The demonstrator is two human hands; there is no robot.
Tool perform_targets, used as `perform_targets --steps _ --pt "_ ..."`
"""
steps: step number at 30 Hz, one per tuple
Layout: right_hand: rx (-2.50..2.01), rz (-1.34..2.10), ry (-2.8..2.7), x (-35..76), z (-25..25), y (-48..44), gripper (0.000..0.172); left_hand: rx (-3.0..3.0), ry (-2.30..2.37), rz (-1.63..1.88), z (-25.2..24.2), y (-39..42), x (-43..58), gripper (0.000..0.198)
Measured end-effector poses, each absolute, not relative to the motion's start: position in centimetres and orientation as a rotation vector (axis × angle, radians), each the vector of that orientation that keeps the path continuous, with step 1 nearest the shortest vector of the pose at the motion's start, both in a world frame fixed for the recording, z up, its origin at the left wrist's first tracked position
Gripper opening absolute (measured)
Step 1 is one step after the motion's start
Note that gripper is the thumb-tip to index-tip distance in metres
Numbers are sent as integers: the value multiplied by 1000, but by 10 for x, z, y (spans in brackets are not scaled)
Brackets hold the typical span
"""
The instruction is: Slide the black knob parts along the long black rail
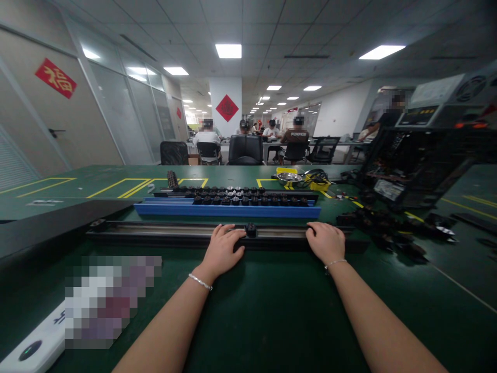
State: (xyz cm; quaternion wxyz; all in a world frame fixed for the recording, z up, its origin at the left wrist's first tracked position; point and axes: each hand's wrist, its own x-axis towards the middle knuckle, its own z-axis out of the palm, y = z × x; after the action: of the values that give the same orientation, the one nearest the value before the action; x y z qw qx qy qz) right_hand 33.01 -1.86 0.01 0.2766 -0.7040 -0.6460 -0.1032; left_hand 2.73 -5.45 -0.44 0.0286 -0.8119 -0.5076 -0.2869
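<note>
A long black rail [155, 231] with a pale inner channel lies across the green table. On it, near the middle, sits a small black block [251, 230]. My left hand [224, 249] rests on the rail just left of the block, its fingertips close to the block and its thumb apart. Over the rail's right part lies my right hand [327, 242], fingers bent over the far edge. Whether either hand grips the rail is hard to see. Behind it, a blue rail [229, 211] stands before rows of small black wheel-like parts [236, 199].
An open computer case [404, 166] stands at the right, with dark parts [399, 233] scattered before it. A metal bowl [289, 177] and cables [316, 177] lie behind. A white device [34, 349] is at lower left. Several people sit beyond the table.
</note>
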Motion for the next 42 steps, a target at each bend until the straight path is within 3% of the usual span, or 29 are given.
perform_targets --steps 42 --pt "-1598 52 -2019 221 9 -34 40 -2543 -1525 -854 -5 -53 39 39"
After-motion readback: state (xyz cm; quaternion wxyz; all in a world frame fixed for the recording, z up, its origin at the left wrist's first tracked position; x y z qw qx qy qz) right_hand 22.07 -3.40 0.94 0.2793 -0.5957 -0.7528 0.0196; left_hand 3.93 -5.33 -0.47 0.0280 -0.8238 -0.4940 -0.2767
